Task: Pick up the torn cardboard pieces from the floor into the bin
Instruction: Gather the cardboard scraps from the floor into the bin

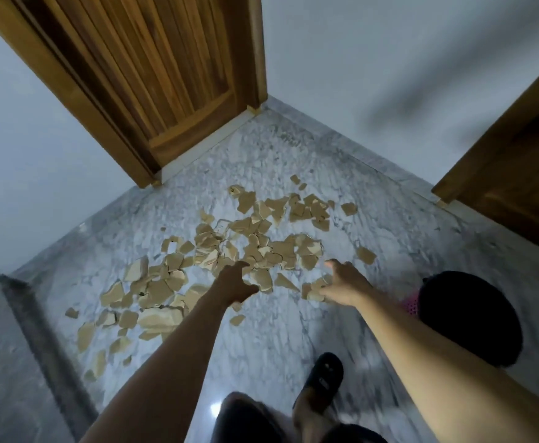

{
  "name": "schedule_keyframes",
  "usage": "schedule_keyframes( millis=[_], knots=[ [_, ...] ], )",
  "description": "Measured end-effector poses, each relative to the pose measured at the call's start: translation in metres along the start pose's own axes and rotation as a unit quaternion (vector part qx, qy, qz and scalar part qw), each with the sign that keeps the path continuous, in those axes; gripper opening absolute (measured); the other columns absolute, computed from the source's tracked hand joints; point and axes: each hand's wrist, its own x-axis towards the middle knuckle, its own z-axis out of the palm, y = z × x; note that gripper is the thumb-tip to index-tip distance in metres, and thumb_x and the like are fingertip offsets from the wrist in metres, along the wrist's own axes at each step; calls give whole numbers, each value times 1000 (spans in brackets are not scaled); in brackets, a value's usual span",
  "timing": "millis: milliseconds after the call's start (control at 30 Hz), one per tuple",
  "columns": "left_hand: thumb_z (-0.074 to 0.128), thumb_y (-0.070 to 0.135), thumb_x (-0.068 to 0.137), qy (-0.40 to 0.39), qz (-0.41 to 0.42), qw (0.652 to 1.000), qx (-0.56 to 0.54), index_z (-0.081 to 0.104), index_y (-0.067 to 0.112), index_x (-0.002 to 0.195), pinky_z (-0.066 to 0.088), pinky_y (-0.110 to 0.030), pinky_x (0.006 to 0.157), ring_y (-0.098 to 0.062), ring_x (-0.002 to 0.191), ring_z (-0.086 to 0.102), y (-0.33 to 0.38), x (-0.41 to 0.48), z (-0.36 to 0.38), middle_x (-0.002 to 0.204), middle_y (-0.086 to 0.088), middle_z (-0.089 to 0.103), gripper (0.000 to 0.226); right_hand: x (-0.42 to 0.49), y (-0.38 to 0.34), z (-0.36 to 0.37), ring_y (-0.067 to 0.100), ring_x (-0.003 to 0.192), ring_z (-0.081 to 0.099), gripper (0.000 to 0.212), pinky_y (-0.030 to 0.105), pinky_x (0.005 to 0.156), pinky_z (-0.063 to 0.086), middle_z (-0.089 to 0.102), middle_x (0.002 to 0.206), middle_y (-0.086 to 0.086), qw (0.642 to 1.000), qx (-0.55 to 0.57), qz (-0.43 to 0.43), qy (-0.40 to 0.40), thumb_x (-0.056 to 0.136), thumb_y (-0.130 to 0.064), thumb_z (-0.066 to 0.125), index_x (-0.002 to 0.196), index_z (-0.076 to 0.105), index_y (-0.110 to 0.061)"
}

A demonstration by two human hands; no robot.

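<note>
Nearest, bottom edge: the person's knees and one foot in a black sandal (324,374), on a grey-white marble floor (277,330). Both bare forearms reach forward from the near edge.

Left hand (233,284): centre, low over the near side of the scatter, back up, fingers stretched forward and thumb set apart to the right. It looks spread and loose, gripping nothing; some motion blur.

Right hand (346,282): right of the left hand and well apart from it, same depth. A small clump of pieces (315,290) sits at its thumb side, thumb curled against them, so it grips those; the forefinger points far. Blurred, and the exact grip is unclear.

Bin (472,318): dark and round, on the floor at near right, just right of the right forearm. A pink bit (409,304) shows at its left rim.

Torn cardboard pieces (255,247): tan, many, spread on the floor in a band running from near left to far right, beyond and under both hands. They overlap densely in the middle, with loose singles at the edges.

Near left: a darker grey strip of floor (37,330).

Far: a wooden door (165,75) at far left-centre, a second wooden door (517,174) at right, and white wall (373,59) between them.
</note>
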Motion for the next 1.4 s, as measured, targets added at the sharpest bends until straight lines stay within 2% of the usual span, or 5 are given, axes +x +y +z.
schedule_keyframes(
  millis=[167, 367, 733, 1033, 1400],
  knots=[
    [77, 39, 79, -69, 36, 996, 50, 39, 23, 146, 54, -36, 86, -32, 95, 67, 26, 83, 40, 140, -18, 46, 78, 57, 42, 0, 29, 122, 56, 74, 38, 95, 53, 43, 148, 9, 999, 34, 28, -8, 83, -29, 70, 150, 38, -33],
    [78, 39, 78, -85, 90, 982, 141, 34, 21, 149, 44, -37, 101, -33, 129, 49, 9, 225, 140, 143, -18, 44, 85, 191, 125, 65, 27, 125, 56, 75, 34, 96, 53, 46, 149, 7, 997, 45, 61, -4, 83, -25, 72, 150, 40, -37],
    [78, 26, 79, -99, 144, 949, 264, 34, 29, 147, 40, -42, 104, -34, 134, 41, -89, 483, 354, 155, -11, 29, 81, 446, 261, 251, 38, 131, 38, 112, 50, 106, 41, 31, 144, 12, 988, 48, 147, 2, 66, -56, 83, 154, 15, -42],
    [75, 30, 81, -12, 231, 879, 417, 21, 33, 150, 41, -53, 102, -32, 137, 29, -136, 571, 440, 151, -2, 26, 88, 548, 288, 353, 32, 130, 39, 107, 54, 106, 33, 32, 150, 8, 968, 40, 209, 135, 65, -59, 82, 150, 19, -37],
    [71, 38, 82, 1, 212, 930, 300, 52, 8, 111, 47, -48, 88, -35, 105, 51, -170, 600, 446, 111, -11, 52, 45, 561, 298, 369, 27, 106, 59, 55, 42, 90, 54, 58, 123, 5, 967, 108, 179, 146, 74, -54, 71, 119, 61, -24]
  ],
)
